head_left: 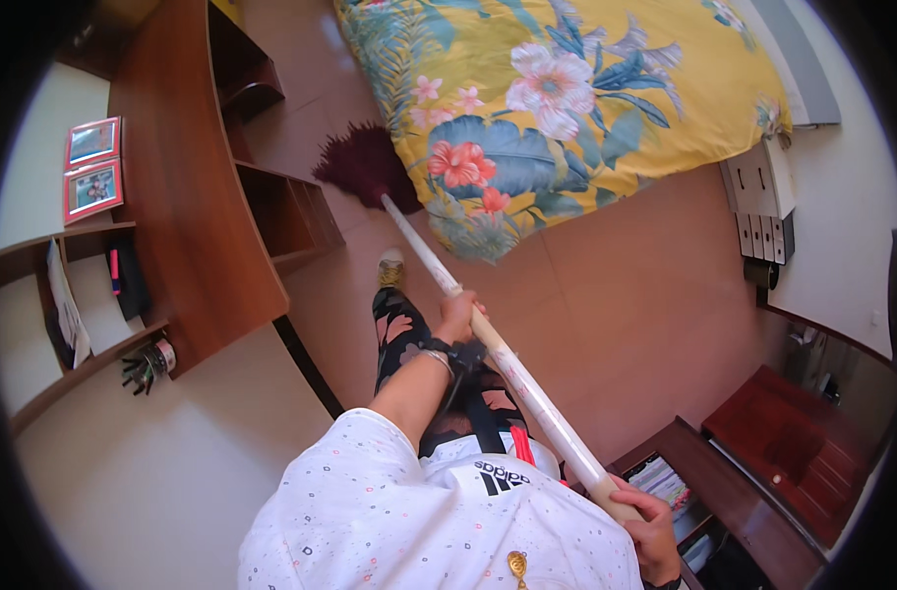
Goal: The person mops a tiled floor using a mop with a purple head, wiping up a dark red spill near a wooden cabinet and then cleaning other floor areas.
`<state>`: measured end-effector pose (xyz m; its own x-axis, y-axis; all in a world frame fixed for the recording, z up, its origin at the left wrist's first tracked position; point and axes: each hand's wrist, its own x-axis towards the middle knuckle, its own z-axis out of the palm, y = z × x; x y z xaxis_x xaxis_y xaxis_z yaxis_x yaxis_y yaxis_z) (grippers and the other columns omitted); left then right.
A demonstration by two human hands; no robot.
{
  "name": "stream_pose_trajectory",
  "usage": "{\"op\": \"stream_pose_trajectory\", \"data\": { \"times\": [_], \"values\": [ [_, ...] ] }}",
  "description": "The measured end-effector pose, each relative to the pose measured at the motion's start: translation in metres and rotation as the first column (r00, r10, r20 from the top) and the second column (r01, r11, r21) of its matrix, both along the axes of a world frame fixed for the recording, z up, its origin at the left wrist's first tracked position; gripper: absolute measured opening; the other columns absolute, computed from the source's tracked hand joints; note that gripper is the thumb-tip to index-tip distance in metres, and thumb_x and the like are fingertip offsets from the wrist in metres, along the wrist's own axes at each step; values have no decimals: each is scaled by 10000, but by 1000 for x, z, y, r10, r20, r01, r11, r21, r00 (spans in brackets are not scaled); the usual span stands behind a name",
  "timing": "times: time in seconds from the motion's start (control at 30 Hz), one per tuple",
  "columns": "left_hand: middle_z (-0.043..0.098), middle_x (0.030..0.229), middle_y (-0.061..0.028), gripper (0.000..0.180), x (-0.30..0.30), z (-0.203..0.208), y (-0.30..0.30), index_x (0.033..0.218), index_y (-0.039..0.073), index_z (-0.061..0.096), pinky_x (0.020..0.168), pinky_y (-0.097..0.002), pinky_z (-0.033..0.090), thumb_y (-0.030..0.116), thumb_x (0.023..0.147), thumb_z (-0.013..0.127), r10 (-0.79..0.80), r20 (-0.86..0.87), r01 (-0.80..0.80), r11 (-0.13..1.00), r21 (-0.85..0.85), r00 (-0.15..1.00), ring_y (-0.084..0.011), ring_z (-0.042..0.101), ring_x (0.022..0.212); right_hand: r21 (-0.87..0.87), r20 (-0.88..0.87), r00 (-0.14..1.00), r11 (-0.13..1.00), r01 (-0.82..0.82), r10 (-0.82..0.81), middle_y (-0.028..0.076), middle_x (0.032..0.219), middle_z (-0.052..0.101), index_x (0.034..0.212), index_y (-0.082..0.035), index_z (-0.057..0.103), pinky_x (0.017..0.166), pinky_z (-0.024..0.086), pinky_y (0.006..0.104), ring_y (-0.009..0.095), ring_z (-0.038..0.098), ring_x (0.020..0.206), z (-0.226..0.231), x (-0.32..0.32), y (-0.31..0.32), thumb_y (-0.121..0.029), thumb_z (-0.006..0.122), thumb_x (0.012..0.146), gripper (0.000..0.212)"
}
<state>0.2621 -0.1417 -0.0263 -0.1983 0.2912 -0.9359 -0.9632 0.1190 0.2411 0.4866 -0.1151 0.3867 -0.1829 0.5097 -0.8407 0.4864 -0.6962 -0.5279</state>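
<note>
A mop with a long white handle (532,398) slants across my body from lower right to upper left. Its dark maroon fringed head (368,169) lies on the floor against the hanging edge of the bedspread, beside the desk. My left hand (458,317) is wrapped round the middle of the handle, with a dark band at the wrist. Close to the handle's upper end, my right hand (648,521) grips it near my right side. One shoe (390,267) shows on the floor just below the mop head.
A bed with a yellow floral bedspread (606,138) fills the top. At left stands a brown desk (178,187) with open shelves (281,211) and red-framed photos (92,172). Drawers (760,182) stand right of the bed; dark red wooden furniture (778,433) is at lower right.
</note>
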Motion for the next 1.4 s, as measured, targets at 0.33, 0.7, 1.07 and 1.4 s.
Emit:
{"op": "stream_pose_trajectory", "data": {
  "times": [0.33, 0.7, 1.07, 1.4],
  "values": [
    [460, 650, -125, 230, 186, 26, -8, 932, 43, 343, 393, -395, 457, 35, 742, 472, 30, 183, -12, 995, -95, 983, -232, 508, 468, 4, 136, 979, 988, 153, -152, 292, 1039, 509, 872, 89, 520, 341, 485, 273, 381, 619, 707, 36, 165, 13, 104, 494, 630, 244],
    [465, 648, -104, 341, 67, -33, -20, 1038, 58, 380, 368, -364, 431, 30, 727, 520, 49, -25, -51, 992, -118, 999, -211, 494, 449, -198, -107, 978, 968, 155, -179, 280, 1199, 417, 840, 77, 533, 362, 484, 232, 340, 617, 779, -40, 94, -2, 77, 514, 723, 118],
    [465, 699, -119, 448, 72, 14, -32, 1146, 79, 329, 399, -384, 469, 20, 735, 496, 298, 143, -309, 949, 59, 944, -213, 512, 476, 171, 305, 922, 939, -299, 238, 163, 711, 602, 931, 52, 568, 349, 384, 197, 140, 508, 406, 36, 22, -2, -21, 588, 664, 277],
    [485, 900, -172, 393, 135, 34, -77, 1067, -51, 345, 468, -363, 499, 1, 712, 506, 435, 164, -428, 901, -77, 885, -267, 574, 552, 31, 394, 816, 882, -471, 422, 212, 730, 596, 822, 61, 581, 295, 362, 238, 245, 587, 472, 81, -17, 28, 13, 571, 622, 207]
  ]
}}
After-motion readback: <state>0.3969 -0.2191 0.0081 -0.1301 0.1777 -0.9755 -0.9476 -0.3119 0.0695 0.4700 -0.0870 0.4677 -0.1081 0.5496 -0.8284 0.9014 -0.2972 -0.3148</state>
